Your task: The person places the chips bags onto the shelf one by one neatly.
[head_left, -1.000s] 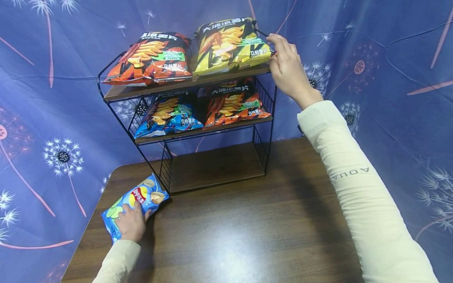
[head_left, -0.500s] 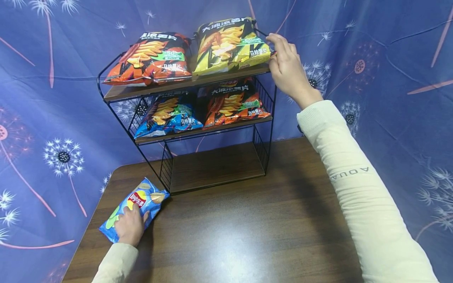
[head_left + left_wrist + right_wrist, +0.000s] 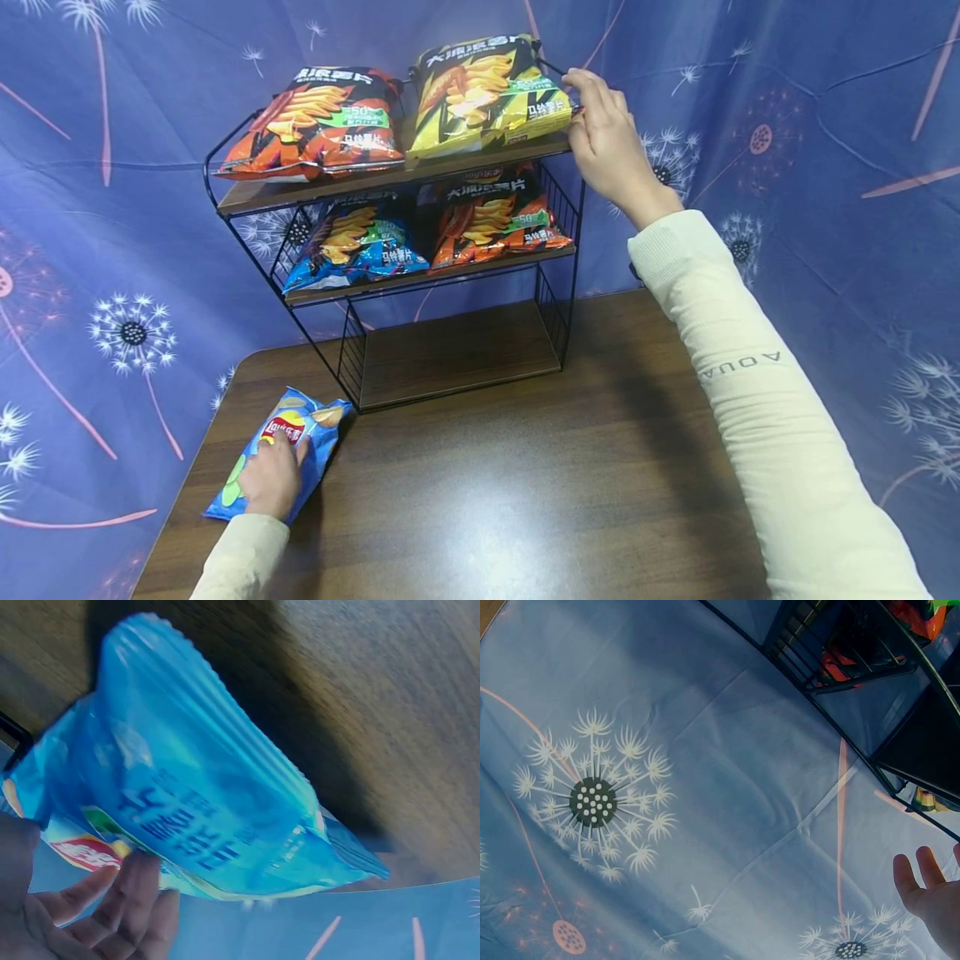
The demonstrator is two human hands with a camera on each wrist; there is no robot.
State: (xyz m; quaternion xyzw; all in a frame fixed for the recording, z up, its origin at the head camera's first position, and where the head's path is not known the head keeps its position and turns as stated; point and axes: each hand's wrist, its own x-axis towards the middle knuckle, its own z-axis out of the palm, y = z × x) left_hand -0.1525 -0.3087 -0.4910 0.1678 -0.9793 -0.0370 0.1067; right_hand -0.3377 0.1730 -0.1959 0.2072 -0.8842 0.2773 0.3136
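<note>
In the head view my left hand point(image 3: 272, 479) rests on a blue Lay's potato chip bag point(image 3: 318, 433) lying on the table by the rack's lower left corner. The left wrist view shows the bag's printed side panel point(image 3: 180, 802) and crimped seam, with fairly straight fingers point(image 3: 139, 881) laid against the logo face. My right hand point(image 3: 606, 137) is at the top right corner of a black wire rack point(image 3: 322, 196) with wooden shelves. Its fingers touch the end rail beside a yellow chip bag point(image 3: 491, 100); in the right wrist view they point(image 3: 930, 866) look extended.
An orange-red chip bag point(image 3: 322, 125) shares the top shelf. On the middle shelf sit a dark blue chip bag point(image 3: 356, 242) and another orange-red chip bag point(image 3: 498, 217). The rack stands on a brown wooden table point(image 3: 480, 467), before a blue dandelion-print curtain point(image 3: 135, 250).
My left hand has drawn the blue Lay's bag slightly toward me and to the left, turning it a little. My right hand has stayed at the rack's corner.
</note>
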